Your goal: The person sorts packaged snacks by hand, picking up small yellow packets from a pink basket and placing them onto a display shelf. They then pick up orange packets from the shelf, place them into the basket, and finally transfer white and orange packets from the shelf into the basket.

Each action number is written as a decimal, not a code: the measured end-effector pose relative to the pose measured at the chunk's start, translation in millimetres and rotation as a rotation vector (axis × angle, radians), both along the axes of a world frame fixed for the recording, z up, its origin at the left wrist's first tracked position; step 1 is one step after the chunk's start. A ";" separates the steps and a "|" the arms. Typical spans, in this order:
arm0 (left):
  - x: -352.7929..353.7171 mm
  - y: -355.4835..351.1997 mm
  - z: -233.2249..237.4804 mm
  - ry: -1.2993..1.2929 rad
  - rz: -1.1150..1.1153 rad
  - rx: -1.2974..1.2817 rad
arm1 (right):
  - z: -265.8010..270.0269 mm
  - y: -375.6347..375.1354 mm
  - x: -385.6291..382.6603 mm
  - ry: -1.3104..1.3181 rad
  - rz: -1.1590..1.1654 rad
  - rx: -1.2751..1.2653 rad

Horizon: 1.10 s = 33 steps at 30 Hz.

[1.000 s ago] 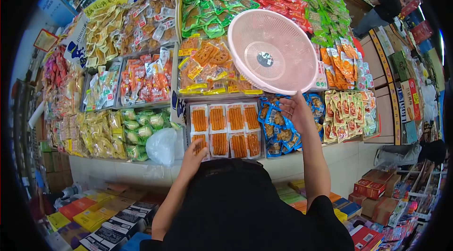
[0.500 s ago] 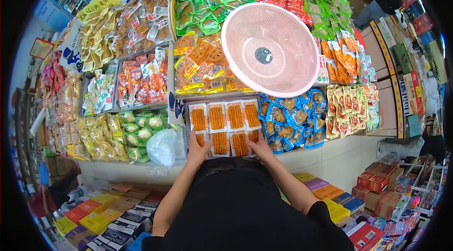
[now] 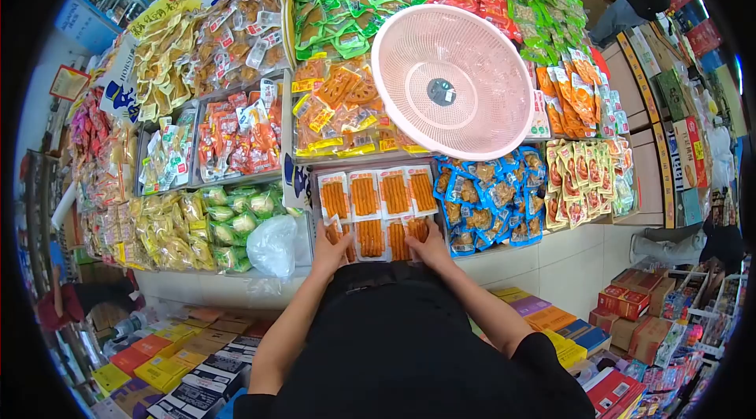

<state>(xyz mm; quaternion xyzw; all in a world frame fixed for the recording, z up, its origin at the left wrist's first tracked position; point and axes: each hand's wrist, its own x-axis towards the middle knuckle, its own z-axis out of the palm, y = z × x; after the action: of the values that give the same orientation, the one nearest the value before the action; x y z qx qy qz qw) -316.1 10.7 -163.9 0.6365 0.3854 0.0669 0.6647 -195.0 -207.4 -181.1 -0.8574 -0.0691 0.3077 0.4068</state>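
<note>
Packs of orange sticks in flat clear plastic (image 3: 369,239), near the round pink plastic basket (image 3: 408,106), look light but slippery, best held by outer edges, where left hand (image 3: 332,256) and right hand (image 3: 432,250) grasp.

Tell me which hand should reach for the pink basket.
Right, probably: the right hand, at the right end of the front packs, is nearer the pink basket than the left hand.
</note>
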 end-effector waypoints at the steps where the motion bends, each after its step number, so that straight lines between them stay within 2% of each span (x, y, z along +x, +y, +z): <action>1: 0.9 0.0 4.8 0.036 -0.009 -0.005 | 2.2 0.7 0.9 -0.001 -0.002 0.002; 3: 1.9 1.5 4.5 0.070 -0.018 -0.010 | -3.0 -1.0 2.4 -0.057 -0.064 0.204; 4: 2.3 3.4 3.8 0.106 -0.039 -0.028 | -6.2 -1.6 3.1 -0.058 -0.064 0.203; 7: 6.0 3.7 9.1 0.137 -0.074 0.001 | -30.9 -4.4 5.5 0.017 -0.080 0.101; 9: 8.5 4.6 12.2 0.131 -0.090 0.049 | -29.3 -0.6 8.4 0.004 -0.001 -0.058; 10: 10.9 5.8 13.9 0.116 -0.084 -0.040 | -27.0 -2.8 11.8 0.002 -0.001 -0.057; 12: 8.0 8.8 6.0 0.104 -0.076 -0.130 | 15.3 1.6 19.5 0.213 0.007 0.069; 14: 1.6 11.0 -9.1 0.072 -0.065 -0.328 | 8.0 -0.1 20.3 0.317 -0.044 0.157; 15: -1.0 7.1 -14.9 0.073 -0.066 -0.328 | 2.9 -1.1 20.7 0.418 -0.096 0.243; 16: -2.9 1.4 -20.9 0.087 -0.090 -0.096 | -2.4 -1.0 19.9 0.418 -0.098 0.244; 17: -2.2 -2.2 -21.1 0.100 -0.113 0.136 | -7.2 0.0 18.3 0.306 -0.048 0.136; 18: -1.5 0.2 -21.0 0.100 -0.115 0.135 | -12.0 0.8 16.1 0.194 0.001 0.028; 19: -1.8 5.0 -20.7 0.099 -0.092 0.025 | -16.6 0.9 12.1 0.195 -0.001 0.026; 20: -2.1 8.0 -19.7 0.099 -0.067 -0.086 | -17.3 2.1 7.7 -0.014 0.052 -0.045; 21: -3.0 8.8 -18.8 0.102 -0.067 -0.088 | -17.9 2.3 4.7 -0.223 0.107 -0.114; 22: -3.0 10.2 -17.4 0.102 -0.056 -0.087 | -17.7 1.4 6.4 -0.221 0.108 -0.114; 24: 2.1 12.7 -4.9 0.104 -0.046 -0.083 | -6.6 2.8 13.2 0.152 0.044 -0.071; 27: 6.6 14.7 -2.7 0.147 -0.057 -0.207 | -11.2 1.7 16.4 0.158 -0.032 0.001; 29: 4.5 20.4 -11.0 0.090 -0.081 -0.481 | -16.0 2.2 17.2 0.172 -0.057 0.061; 31: 2.6 22.8 -3.1 0.089 -0.093 -0.564 | -15.7 1.3 20.0 0.178 -0.081 0.126; 33: 6.8 25.7 6.1 0.076 -0.105 -0.640 | 11.1 4.2 25.5 0.402 -0.060 0.186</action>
<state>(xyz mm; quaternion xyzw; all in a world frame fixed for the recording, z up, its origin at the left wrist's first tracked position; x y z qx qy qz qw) -309.3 36.4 -157.9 0.4164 0.3781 -0.1156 0.8187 -169.5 -203.1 -170.0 -0.7391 0.0107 0.4526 0.4987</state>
